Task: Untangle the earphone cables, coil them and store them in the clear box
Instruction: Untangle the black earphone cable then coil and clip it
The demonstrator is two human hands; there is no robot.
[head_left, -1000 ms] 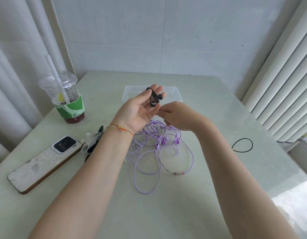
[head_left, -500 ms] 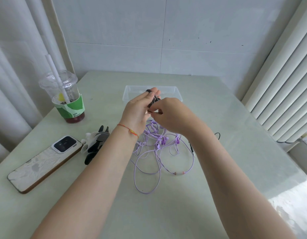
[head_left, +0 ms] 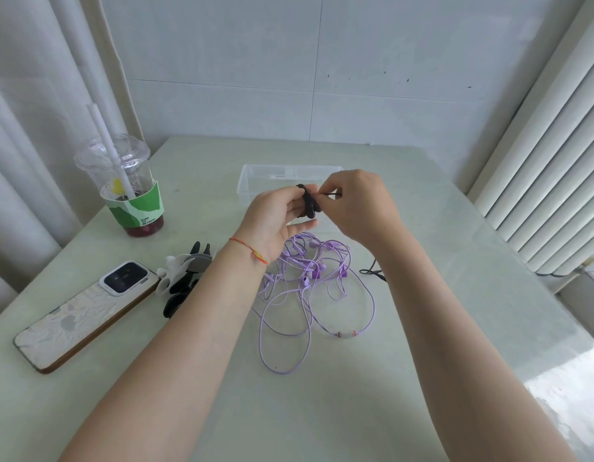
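My left hand (head_left: 278, 217) holds a small coil of black earphone cable (head_left: 308, 204) wound around its fingers, above the table. My right hand (head_left: 357, 205) pinches the black cable's free strand beside the coil. A short black tail (head_left: 372, 270) lies on the table under my right wrist. Below both hands a tangle of purple earphone cables (head_left: 305, 285) spreads over the table. The clear box (head_left: 255, 176) stands open behind my hands, partly hidden by them.
A plastic drink cup (head_left: 128, 191) with a straw stands at the left. A phone (head_left: 85, 311) lies face down near the left edge. Black and white cable clips (head_left: 185, 273) sit beside it. Curtains hang at both sides.
My right hand rose from beside the left palm to the coil and now pinches the strand. The black loop that lay on the table at the right has been drawn in, leaving a short tail.
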